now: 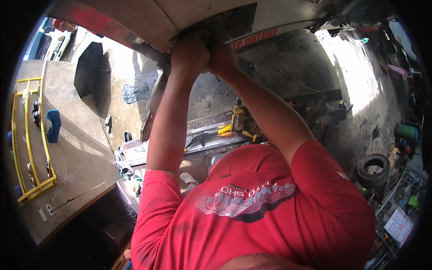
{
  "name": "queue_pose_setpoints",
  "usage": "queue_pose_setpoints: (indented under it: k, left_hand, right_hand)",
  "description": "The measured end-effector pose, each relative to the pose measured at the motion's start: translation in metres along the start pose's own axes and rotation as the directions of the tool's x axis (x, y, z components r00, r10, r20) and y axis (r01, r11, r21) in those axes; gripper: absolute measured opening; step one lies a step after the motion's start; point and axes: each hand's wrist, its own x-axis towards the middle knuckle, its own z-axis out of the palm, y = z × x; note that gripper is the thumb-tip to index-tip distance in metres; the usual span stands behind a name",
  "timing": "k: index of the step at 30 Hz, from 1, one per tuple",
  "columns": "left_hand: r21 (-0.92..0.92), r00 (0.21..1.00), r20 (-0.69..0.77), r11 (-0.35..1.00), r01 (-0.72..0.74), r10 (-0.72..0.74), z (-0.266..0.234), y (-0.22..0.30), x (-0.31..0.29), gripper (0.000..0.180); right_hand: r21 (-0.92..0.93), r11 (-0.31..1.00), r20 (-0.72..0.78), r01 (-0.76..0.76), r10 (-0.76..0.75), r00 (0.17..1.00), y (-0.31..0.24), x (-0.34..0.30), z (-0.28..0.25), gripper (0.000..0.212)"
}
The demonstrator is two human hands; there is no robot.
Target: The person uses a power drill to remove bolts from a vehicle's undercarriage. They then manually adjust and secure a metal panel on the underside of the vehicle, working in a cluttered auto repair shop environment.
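Note:
Both my arms reach up to a dark panel (234,21) on the underside of a pale vehicle body (135,20). My left hand (191,56) is curled closed against the panel's lower left edge. Right beside it, nearly touching, my right hand (222,60) is also rounded into a closed grip. The backs of the hands and deep shade hide the fingertips and whatever they hold. Below my arms, a yellow and black power drill (238,118) rests on a bench of metal bars (211,138), next to yellow-handled tools (224,130).
A strip with red lettering (256,38) runs along the vehicle's edge. To the left are a yellow metal frame (29,139), a blue curved piece (53,126) and a black umbrella (90,69). At right stand a tire (373,171), a green cylinder (406,131) and a wire rack (400,198).

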Motion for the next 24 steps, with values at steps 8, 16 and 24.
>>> queue_pose_setpoints:
  k: [8,16,24]
  left_hand:
    - [0.013,0.999,0.021,0.999,0.033,-0.033,-0.002,0.005,-0.001,0.047]
    - [-0.030,0.991,0.095,0.994,0.103,-0.099,-0.005,0.010,0.001,0.052]
    - [-0.058,1.000,0.019,0.998,0.024,-0.023,-0.001,0.002,-0.006,0.046]
  right_hand:
    - [-0.045,0.999,0.069,-0.008,0.011,0.998,-0.006,-0.007,-0.011,0.054]
    - [-0.190,0.981,0.340,0.031,0.036,0.940,0.002,0.002,-0.011,0.050]
    - [-0.276,0.952,0.402,0.134,-0.012,0.916,0.013,0.005,0.005,0.031]
